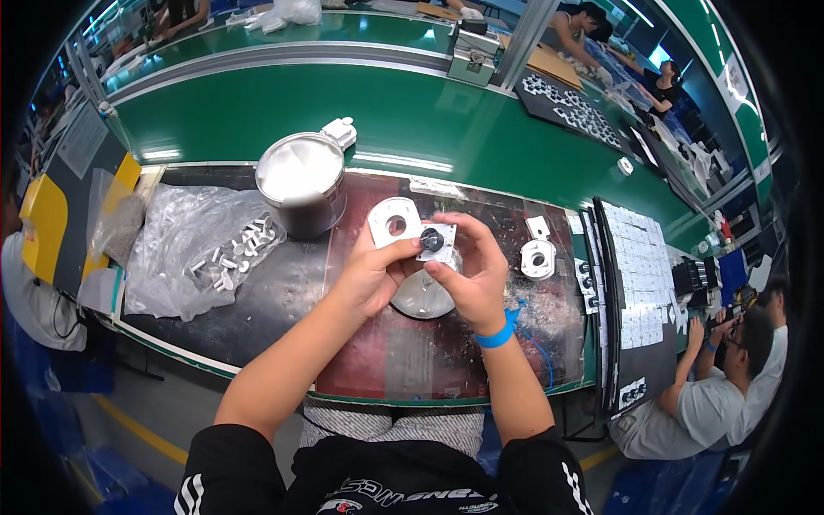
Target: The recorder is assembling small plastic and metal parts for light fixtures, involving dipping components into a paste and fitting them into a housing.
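My left hand is closed on a white plastic housing with a round hole, held above the bench. Close against its right side is a small white square circuit board with a black lens, gripped by the fingers of my right hand. My left thumb reaches across to the board's edge near the lens. Under my hands sits a round, pale, shiny dish-like thing, partly hidden. Around my right wrist runs a blue strap with a thin cord.
A large metal can with white contents stands behind left, a white part beside it. A clear bag holds several white pieces. To the right lie another white housing and upright black trays. A co-worker sits farther right.
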The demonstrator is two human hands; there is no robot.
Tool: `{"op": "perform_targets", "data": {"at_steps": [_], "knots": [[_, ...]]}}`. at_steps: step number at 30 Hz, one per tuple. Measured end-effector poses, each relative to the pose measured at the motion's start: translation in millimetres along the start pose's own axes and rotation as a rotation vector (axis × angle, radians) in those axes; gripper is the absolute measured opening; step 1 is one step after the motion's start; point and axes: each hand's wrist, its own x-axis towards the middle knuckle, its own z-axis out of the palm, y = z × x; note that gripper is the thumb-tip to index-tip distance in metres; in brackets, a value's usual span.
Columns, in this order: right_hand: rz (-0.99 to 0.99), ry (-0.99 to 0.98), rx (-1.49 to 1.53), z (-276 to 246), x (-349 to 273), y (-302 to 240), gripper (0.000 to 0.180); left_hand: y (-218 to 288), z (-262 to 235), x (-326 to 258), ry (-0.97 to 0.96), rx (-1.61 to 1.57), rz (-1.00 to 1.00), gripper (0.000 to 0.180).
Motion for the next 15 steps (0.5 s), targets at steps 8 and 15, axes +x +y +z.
{"op": "perform_targets", "data": {"at_steps": [8,15], "knots": [[-0.212,-0.008,-0.574,-23.6,5.6,-30.7,0.061,10.0,2.8,-1.6,-0.013,0.32,-0.086,0.039],[-0.283,-0.11,-0.683,-17.9,4.0,-24.7,0.056,-3.8,-1.6,2.4,-0.186,0.764,0.259,0.05]]}}
